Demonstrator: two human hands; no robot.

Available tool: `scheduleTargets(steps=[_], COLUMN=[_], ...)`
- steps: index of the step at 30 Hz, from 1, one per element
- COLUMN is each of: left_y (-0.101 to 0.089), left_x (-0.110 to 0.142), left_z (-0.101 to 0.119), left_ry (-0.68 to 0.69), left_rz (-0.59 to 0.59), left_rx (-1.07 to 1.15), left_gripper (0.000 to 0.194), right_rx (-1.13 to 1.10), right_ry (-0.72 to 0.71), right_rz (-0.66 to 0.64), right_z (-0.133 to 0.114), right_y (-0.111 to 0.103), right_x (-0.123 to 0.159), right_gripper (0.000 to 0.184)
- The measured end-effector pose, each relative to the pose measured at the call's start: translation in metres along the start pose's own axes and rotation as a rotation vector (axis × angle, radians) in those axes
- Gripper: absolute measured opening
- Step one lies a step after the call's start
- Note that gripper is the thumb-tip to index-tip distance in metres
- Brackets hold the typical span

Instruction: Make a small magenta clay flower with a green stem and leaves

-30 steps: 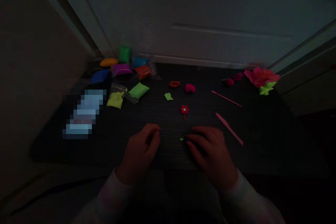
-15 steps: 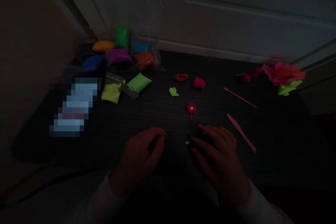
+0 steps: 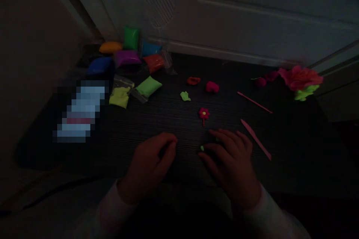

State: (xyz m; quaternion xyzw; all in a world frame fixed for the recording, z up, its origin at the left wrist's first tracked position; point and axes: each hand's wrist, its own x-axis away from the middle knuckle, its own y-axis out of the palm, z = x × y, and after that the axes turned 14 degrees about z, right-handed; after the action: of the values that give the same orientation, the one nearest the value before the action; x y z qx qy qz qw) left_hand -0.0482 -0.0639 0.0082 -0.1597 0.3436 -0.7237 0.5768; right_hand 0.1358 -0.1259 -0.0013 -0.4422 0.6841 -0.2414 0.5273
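The scene is very dark. My right hand (image 3: 230,160) lies flat on the dark table (image 3: 157,119), fingers stretched out, over a tiny green clay bit (image 3: 202,148) that peeks out at its fingertips. My left hand (image 3: 153,162) rests beside it with the fingers curled in; nothing shows in them. Just beyond the hands lies a small red clay flower (image 3: 203,114) with a yellow centre and a short stem.
Several coloured clay bags (image 3: 127,58) lie at the back left, with a light green bag (image 3: 148,86) nearer. Red clay (image 3: 193,80), pink clay (image 3: 212,87) and a green scrap (image 3: 185,96) sit mid-table. Two pink modelling tools (image 3: 255,139) lie right, beside a big pink flower (image 3: 300,78).
My right hand has slid slightly left and away from me over the green bit. The left hand has hardly moved. The view shifted a little.
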Motion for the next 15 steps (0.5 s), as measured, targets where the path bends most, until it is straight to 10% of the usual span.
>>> scheduleTargets(steps=[15], left_y=[0.001], left_x=[0.001], left_z=[0.000], left_ry=[0.000], left_rz=[0.001], left_rx=[0.008], left_gripper=[0.012], right_rx=[0.167], right_ry=[-0.155], right_rz=[-0.119], right_z=[0.000], right_y=[-0.007], right_x=[0.017], right_gripper=[0.035])
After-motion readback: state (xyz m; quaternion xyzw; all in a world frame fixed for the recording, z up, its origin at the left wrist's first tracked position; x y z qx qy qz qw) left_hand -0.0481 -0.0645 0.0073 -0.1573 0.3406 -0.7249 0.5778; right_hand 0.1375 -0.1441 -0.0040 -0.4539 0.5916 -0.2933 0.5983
